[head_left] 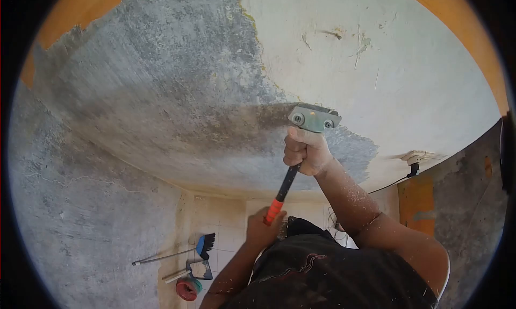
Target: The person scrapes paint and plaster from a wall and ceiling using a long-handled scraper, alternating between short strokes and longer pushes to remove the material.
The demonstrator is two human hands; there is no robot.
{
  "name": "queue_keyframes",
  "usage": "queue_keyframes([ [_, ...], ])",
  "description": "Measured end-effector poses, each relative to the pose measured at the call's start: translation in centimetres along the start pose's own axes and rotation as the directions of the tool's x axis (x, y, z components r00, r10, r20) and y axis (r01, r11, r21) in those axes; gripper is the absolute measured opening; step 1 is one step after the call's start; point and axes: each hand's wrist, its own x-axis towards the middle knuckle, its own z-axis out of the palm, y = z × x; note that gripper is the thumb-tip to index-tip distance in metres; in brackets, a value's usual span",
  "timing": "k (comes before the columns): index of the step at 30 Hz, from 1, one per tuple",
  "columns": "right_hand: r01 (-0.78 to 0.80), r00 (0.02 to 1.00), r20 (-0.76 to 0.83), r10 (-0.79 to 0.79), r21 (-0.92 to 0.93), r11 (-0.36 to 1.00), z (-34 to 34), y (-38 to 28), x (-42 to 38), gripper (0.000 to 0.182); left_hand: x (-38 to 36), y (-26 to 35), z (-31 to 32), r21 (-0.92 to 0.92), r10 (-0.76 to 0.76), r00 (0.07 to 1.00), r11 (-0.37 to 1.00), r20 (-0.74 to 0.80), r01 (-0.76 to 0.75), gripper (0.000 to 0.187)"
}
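Observation:
A long-handled wall scraper (284, 186) slants across the middle of the view, with a black shaft and an orange-red grip. Its wide metal head (314, 118), fixed with two screws, is at the wall (215, 88), by the border between white paint and bare grey plaster. My right hand (307, 150) is wrapped round the shaft just below the head. Lower down, my left hand (263, 226) is closed on the orange-red grip. Pale dust and flakes speckle my right forearm.
A socket with a black plug (413, 168) and cable is on the wall at right. At lower left are a blue broom (204, 246), a dustpan (199, 270) and a red round object (187, 289) on the tiled floor. Another grey wall (80, 223) stands at left.

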Motion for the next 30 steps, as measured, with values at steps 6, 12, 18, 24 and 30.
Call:
queue_keyframes([
  [6, -0.097, 0.991, -0.095, 0.097, 0.011, 0.995, -1.7, 0.9, -0.2, 0.031, -1.4, -0.2, 1.3, -0.008, -0.043, 0.997, 0.999, 0.071, 0.043, 0.029],
  [12, -0.042, 0.999, -0.011, 0.042, 0.047, 0.998, -0.2, 0.0, -0.3, 0.037, -0.7, 0.6, -0.1, 0.027, -0.046, 0.996, 0.999, 0.071, 0.044, 0.027],
  [18, -0.124, 0.988, -0.093, 0.121, -0.024, 0.992, -1.3, 0.7, -0.4, 0.035, -0.6, -0.7, 0.9, 0.096, -0.056, 0.997, 0.994, 0.062, 0.05, 0.027],
  [24, -0.032, 0.999, 0.025, 0.03, 0.117, 0.993, -1.0, 0.5, -0.2, 0.036, -0.3, 0.3, -0.2, 0.098, 0.019, 1.0, 0.995, 0.015, -0.02, 0.027],
  [30, -0.118, 0.993, 0.025, 0.116, 0.13, 0.984, -1.0, 0.0, -0.4, 0.036, -0.5, 2.8, -0.1, 0.011, -0.062, 0.995, 0.998, 0.075, 0.061, 0.031],
])
